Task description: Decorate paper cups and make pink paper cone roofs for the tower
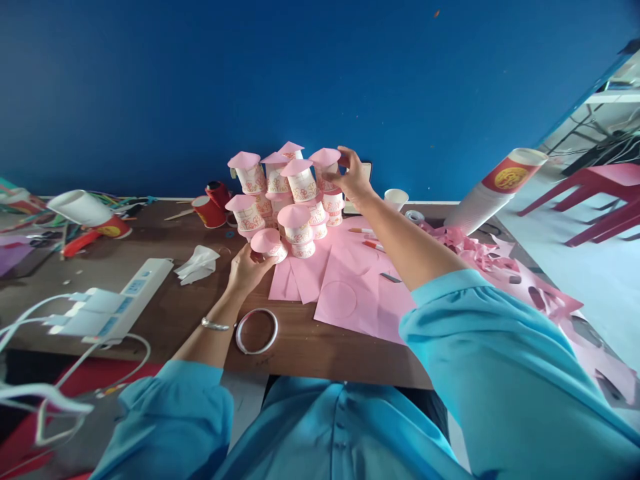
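Note:
A castle of stacked paper cups stands against the blue wall, each tower topped with a pink paper cone and drawn over with red patterns. My left hand closes round a short cup tower with a pink cone roof at the front left. At the back right, my right hand has its thumb and fingers round a taller cup tower. Pink paper sheets lie beneath and before the castle, one marked with a circle. A white tape ring lies near my left wrist.
Left are a power strip with white cables, a crumpled tissue, red cups and a tipped cup stack. Right are a leaning cup stack, pink paper scraps, markers and a white cup.

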Available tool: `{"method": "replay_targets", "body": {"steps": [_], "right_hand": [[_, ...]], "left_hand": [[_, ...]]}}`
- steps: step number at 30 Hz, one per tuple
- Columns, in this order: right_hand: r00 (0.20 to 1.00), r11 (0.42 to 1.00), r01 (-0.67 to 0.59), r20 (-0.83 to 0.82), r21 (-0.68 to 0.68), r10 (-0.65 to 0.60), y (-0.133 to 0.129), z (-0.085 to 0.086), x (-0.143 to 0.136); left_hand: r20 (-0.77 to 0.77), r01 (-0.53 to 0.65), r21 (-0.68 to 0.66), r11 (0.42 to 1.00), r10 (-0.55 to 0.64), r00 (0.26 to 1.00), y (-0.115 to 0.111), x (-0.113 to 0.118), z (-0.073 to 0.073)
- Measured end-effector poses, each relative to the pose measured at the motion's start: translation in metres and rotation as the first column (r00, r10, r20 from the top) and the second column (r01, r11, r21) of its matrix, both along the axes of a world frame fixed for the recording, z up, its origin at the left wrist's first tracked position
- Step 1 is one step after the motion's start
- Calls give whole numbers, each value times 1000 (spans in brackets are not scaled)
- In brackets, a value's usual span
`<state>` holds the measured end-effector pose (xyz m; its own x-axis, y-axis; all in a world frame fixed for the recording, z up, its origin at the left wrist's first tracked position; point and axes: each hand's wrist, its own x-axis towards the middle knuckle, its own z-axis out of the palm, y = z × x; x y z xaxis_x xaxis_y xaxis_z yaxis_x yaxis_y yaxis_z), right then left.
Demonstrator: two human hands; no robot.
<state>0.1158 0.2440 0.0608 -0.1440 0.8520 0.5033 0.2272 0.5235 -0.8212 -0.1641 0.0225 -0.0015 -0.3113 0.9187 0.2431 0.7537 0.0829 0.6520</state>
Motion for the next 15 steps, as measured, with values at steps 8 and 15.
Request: {"method": "replay_targets", "body": {"steps": [8,15], "right_hand": [[1000,998,-2,-21,67,3,-14,18,27],[995,997,60,-85,58,-55,-89,10,65]], "left_hand": [[18,-8,-4,1000,8,1000,-2,4,4],[52,3,23,1000,-5,999,-24,-8,35]]}}
